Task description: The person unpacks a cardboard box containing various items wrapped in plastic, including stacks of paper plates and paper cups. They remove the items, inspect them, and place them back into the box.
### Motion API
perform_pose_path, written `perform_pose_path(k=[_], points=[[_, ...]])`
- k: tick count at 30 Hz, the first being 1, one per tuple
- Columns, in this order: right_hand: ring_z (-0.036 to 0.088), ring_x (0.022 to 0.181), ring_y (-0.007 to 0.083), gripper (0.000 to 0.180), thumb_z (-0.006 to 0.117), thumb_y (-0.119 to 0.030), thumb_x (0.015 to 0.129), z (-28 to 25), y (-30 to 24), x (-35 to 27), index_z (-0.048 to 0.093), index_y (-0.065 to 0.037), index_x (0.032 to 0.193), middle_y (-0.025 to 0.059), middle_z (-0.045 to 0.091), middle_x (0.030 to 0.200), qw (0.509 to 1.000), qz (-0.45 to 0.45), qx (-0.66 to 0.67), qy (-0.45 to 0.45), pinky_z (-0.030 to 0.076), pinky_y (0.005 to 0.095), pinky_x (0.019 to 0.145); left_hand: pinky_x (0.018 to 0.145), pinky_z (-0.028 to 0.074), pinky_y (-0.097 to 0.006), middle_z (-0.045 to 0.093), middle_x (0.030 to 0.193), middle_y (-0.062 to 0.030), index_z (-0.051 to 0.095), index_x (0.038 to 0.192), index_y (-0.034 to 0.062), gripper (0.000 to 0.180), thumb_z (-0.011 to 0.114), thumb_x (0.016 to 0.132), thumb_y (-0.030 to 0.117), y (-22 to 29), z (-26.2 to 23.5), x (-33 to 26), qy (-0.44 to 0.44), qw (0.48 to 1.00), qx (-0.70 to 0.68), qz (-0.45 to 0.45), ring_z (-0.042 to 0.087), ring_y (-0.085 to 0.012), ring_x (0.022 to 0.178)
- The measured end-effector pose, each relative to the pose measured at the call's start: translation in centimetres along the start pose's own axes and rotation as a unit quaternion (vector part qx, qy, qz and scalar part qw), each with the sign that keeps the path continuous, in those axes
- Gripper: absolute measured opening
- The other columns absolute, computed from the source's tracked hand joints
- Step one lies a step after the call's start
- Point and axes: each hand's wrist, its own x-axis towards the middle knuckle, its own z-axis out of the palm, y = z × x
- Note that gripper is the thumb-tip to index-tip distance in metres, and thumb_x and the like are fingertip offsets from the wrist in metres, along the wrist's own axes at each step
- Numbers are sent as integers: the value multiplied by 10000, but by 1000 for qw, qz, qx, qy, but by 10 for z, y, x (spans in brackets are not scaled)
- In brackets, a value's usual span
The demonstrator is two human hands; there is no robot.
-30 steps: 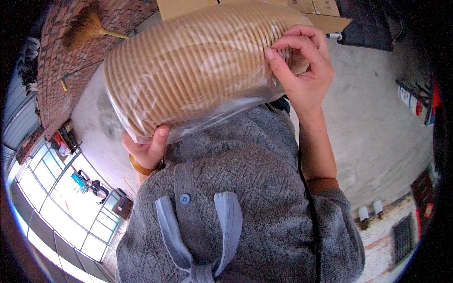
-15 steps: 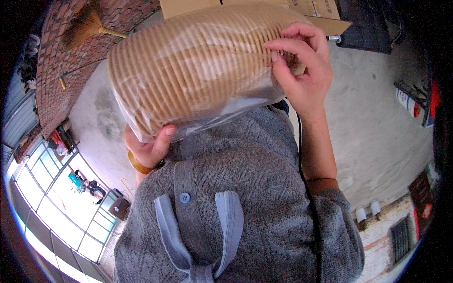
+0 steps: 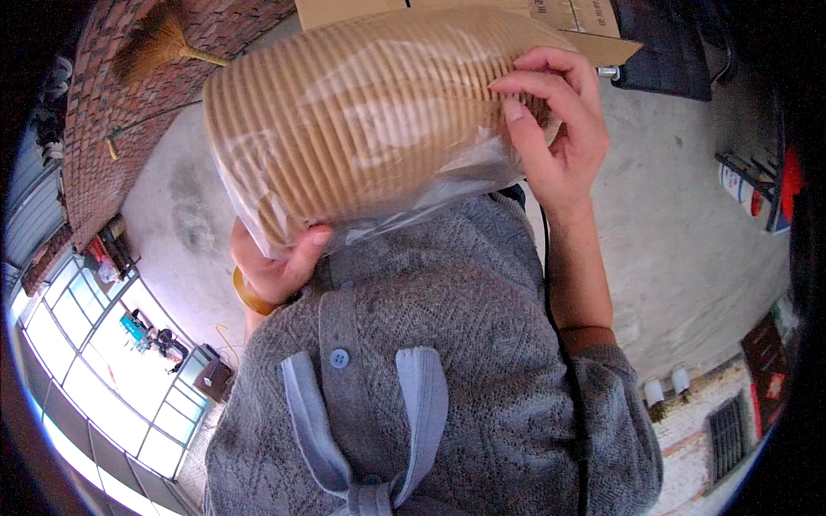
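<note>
In front of my chest is a clear plastic bag holding a long stack of nested brown paper bowls (image 3: 361, 120), with their ridged rims side by side. It lies sideways, the left end lower than the right. My left hand (image 3: 280, 262) grips the lower left end from beneath, its thumb on the near side and its other fingers hidden under the pack. At the right end my right hand (image 3: 564, 129) curls round the bag, with bent fingertips on the rims and the thumb pressed just below them. Loose plastic wrinkles along the near side.
An open cardboard box (image 3: 594, 21) stands beyond the pack, beside a black padded chair (image 3: 662, 52). A straw broom (image 3: 159, 47) leans at the brick wall, far left. Concrete floor (image 3: 662, 189) lies to both sides. A black cable (image 3: 548, 284) runs down by my right arm.
The pack has shifted slightly right with both hands. My right thumb has moved a little to the right and down along the bag, and its fingertips have shifted a little.
</note>
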Motion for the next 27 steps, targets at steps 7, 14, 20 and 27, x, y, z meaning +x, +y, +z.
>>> perform_pose_path(k=[7, 14, 20, 27], points=[[531, 844, 231, 169, 743, -150, 603, 9, -8, -2, 660, -119, 748, 51, 576, 857, 999, 34, -16, 27, 396, 337, 756, 815, 450, -309, 633, 1016, -138, 558, 1066, -59, 464, 754, 740, 207, 10, 1, 8, -11, 1000, 6, 3, 604, -210, 940], [533, 861, 233, 186, 744, -135, 587, 10, -11, 0, 646, -120, 745, 48, 574, 868, 999, 31, -29, 23, 398, 343, 757, 828, 444, -312, 624, 1035, -146, 560, 1066, -63, 459, 755, 738, 192, 3, 1, 5, -13, 1000, 1, 24, 602, -222, 957], [516, 843, 223, 222, 714, -107, 592, 10, -13, 4, 662, -146, 804, 41, 562, 909, 999, -4, -38, 6, 395, 339, 745, 807, 448, -320, 623, 1016, -132, 616, 993, -21, 357, 755, 734, 183, 5, 0, 7, -31, 999, 17, 15, 604, -235, 921], [509, 798, 199, 239, 657, -40, 619, 11, -17, 4, 689, -156, 826, 36, 567, 907, 1000, -14, -7, -12, 402, 297, 682, 796, 451, -329, 629, 993, -133, 636, 957, -1, 314, 759, 728, 175, 12, -2, 17, -79, 995, 52, 43, 610, -269, 906]])
